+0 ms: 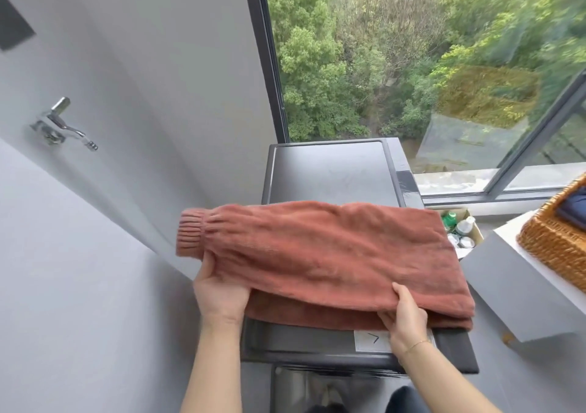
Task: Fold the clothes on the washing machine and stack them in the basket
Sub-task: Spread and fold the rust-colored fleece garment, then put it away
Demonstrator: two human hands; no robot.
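Observation:
A rust-red knitted garment lies folded lengthwise across the front of the dark grey washing machine top, its ribbed cuff sticking out past the left edge. My left hand grips the near edge just below the cuff, fingers tucked under the cloth. My right hand grips the near edge toward the right, thumb on top. A woven wicker basket stands on a white surface at the right, with a dark blue folded garment inside.
A chrome tap juts from the grey wall at left. A cardboard box of bottles sits on the floor between the machine and the white surface. A large window rises behind the machine.

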